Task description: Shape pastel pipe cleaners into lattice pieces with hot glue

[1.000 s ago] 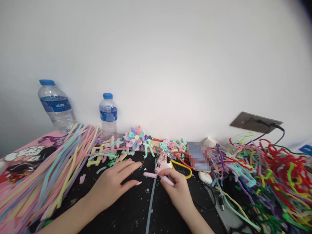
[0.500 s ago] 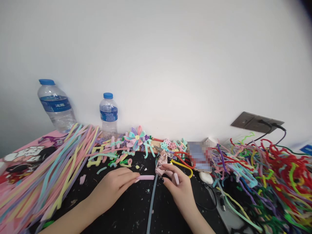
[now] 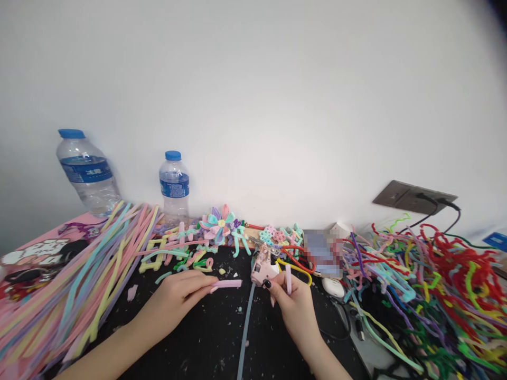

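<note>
My left hand (image 3: pixel 182 298) pinches one end of a short lilac-pink pipe cleaner piece (image 3: pixel 230 283), which points level to the right above a black mat (image 3: pixel 206 338). A second short pink piece (image 3: pixel 288 279) stands upright from my right hand (image 3: pixel 295 303), whose fingers are curled closed around its lower end. Just left of those fingers lies a small pink device (image 3: pixel 261 269) with ornaments on top; I cannot tell exactly what it is. A long grey-blue strip (image 3: pixel 246 330) runs from it toward me down the mat.
Long pastel pipe cleaners (image 3: pixel 85 279) are heaped at left, a tangle of bright ones (image 3: pixel 447 285) at right. A pipe cleaner flower (image 3: pixel 222 224) and small shapes line the back. Two water bottles (image 3: pixel 174 184) stand by the wall. A white earphone case (image 3: pixel 332 287) lies near the blurred phone (image 3: pixel 322 253).
My right hand has drawn back from the pink device, uncovering more of it, and its fingers have curled in. My left hand has moved slightly left with its piece.
</note>
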